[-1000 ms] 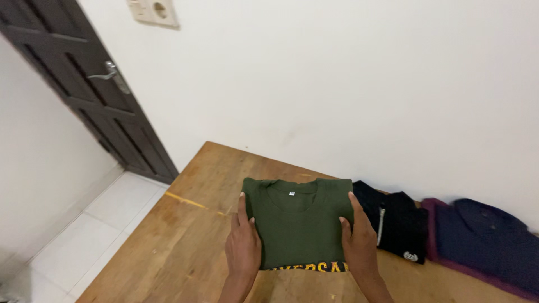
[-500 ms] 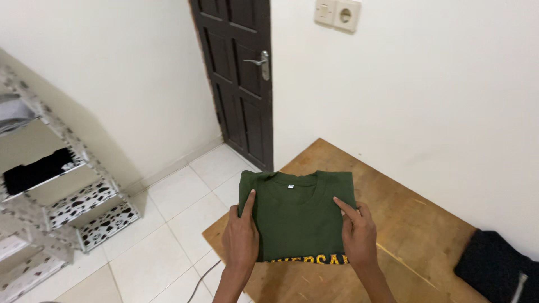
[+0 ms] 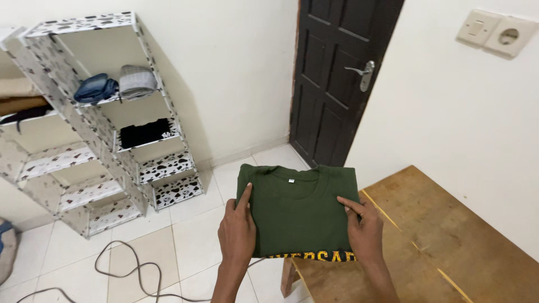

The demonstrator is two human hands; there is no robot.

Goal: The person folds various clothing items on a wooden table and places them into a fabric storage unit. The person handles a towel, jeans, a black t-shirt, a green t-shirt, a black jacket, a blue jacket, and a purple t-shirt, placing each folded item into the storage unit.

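1. A folded green shirt (image 3: 297, 216) is held up in the air in front of the person, over the white floor tiles (image 3: 185, 235) and just past the left end of the wooden table (image 3: 449, 241).
2. The shirt's collar faces away from the person, with a small white tag at the neck; yellow lettering shows along its near edge.
3. The left hand (image 3: 237, 235) grasps the shirt's left edge, its forefinger stretched up along the side and the thumb hidden beneath the cloth.
4. The right hand (image 3: 366, 230) grasps the right edge, fingers spread on top and pointing inward.
5. Both hands are closed on the shirt, 1 at each side, and it lies flat between them.
6. To the left stands a shelf rack (image 3: 106, 140) with a black-and-white spotted pattern, against the white wall.
7. On an upper shelf sit rolled blue jeans (image 3: 95, 88) and, just beside them, a grey folded garment (image 3: 136, 81).
8. On the shelf below lies a black garment (image 3: 147, 133).
9. A dark cable (image 3: 126, 269) loops across the floor near the rack.
10. A dark brown door (image 3: 337, 84) with a silver handle (image 3: 362, 73) is shut behind the shirt.
11. A wall switch and socket (image 3: 497, 33) sit at the upper right.
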